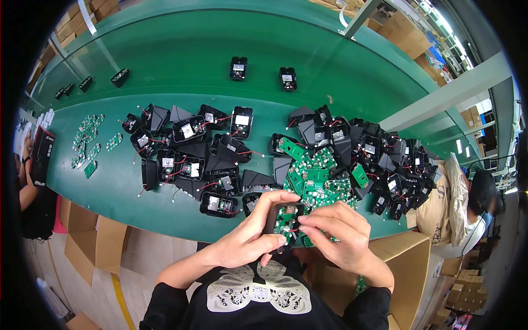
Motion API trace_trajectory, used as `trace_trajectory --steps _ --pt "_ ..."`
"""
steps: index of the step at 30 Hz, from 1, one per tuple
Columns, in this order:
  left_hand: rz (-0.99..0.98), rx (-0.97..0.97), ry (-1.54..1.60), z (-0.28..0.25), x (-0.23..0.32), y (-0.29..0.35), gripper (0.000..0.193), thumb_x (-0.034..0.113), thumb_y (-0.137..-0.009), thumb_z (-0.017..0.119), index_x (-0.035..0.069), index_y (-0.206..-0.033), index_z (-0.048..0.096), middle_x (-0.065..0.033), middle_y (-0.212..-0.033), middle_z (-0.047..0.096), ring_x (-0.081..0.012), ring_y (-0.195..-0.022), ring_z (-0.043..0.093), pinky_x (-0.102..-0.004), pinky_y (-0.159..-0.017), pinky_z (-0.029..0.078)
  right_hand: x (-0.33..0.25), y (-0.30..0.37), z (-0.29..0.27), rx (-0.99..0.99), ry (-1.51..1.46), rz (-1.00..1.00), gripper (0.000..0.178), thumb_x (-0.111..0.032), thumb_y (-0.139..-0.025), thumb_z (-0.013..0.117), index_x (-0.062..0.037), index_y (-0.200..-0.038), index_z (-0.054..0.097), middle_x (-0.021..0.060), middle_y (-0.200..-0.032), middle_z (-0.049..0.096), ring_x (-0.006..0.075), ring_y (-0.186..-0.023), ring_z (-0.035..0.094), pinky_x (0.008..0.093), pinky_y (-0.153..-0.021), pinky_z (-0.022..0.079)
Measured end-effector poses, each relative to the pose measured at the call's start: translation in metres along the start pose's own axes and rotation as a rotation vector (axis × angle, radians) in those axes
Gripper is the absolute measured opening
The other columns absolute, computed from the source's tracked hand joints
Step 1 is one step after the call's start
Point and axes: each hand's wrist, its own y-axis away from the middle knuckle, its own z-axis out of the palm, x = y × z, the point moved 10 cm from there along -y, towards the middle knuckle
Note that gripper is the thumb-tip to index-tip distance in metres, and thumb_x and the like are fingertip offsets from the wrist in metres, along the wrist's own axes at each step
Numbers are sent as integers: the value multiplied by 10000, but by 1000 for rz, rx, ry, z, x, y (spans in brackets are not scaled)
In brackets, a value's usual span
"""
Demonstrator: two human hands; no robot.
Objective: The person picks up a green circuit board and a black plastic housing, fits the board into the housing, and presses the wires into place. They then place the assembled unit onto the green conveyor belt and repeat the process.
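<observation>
My left hand is closed around a small black plastic housing, tilted up in front of my chest. A green circuit board sits inside its opening, with my left thumb pressing at the board's lower edge. From the right, my right hand comes to the housing with thumb and forefinger pinched. A thin red wire runs from the board to these fingertips. The fingers hide the wire's end. Just beyond both hands lies a heap of loose green circuit boards.
Black housings with red wires crowd the green table at left, and another pile lies at right. Two housings stand on the back ledge. Cardboard boxes stand below the near edge. Other people sit at both sides.
</observation>
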Motion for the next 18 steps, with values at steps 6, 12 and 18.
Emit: trace_trajectory --steps 6,12,18 --pt "38 57 -197 1 5 0 568 5 -803 448 68 -1307 194 -147 -1256 321 -82 -572 474 -208 -450 420 7 6 -1 12 -40 58 239 11 -641 700 -31 -871 647 57 -788 597 178 -651 590 271 -496 473" --pt "-72 35 -121 -3 3 -2 558 32 -799 463 67 -1294 207 -111 -1129 409 -63 -544 448 -202 -420 396 6 1 9 -170 18 94 263 25 -682 689 -52 -919 605 57 -862 586 116 -591 573 240 -437 442" --pt "122 95 -473 -3 24 0 551 48 -779 513 0 -1258 244 -160 -1155 397 -230 -1060 454 -337 -872 395 10 -2 8 -137 -112 185 199 -20 -660 740 -23 -836 647 65 -809 599 73 -511 528 204 -409 395"
